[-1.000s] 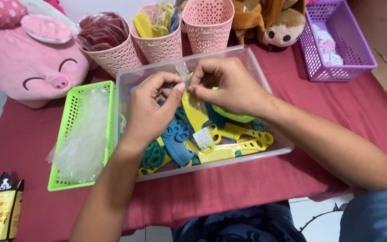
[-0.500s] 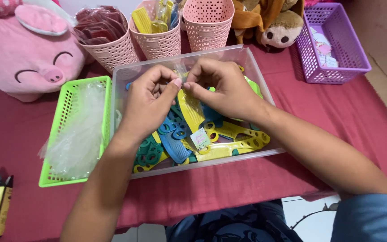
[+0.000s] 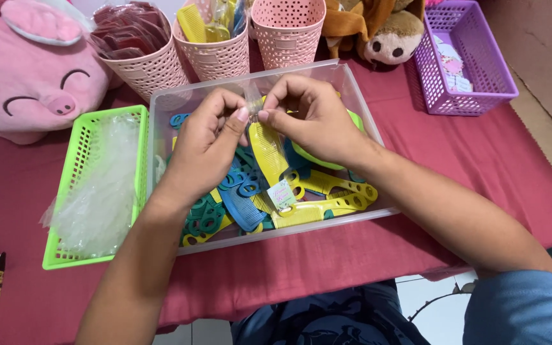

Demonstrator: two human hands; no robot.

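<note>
- Left hand (image 3: pixel 209 144): grip closed, thumb and forefinger pinching the top edge of a clear sleeve (image 3: pixel 258 108).
- Right hand (image 3: pixel 311 118): grip closed on the same sleeve edge, fingertips nearly touching the left.
- Yellow comb (image 3: pixel 269 150): inside the sleeve, hanging tilted over the clear plastic box (image 3: pixel 352 83).
- Box: holds loose blue, green and yellow combs; it stands on the red-covered table (image 3: pixel 467 147), just beside a green basket (image 3: pixel 75 172).

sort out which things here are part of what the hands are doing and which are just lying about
In hand:
left hand and right hand, pinching a yellow comb in a clear sleeve
clear bin of combs
green basket of clear bags

Lying about:
pink cups
purple basket
pink pig
brown plush
red cloth
</note>
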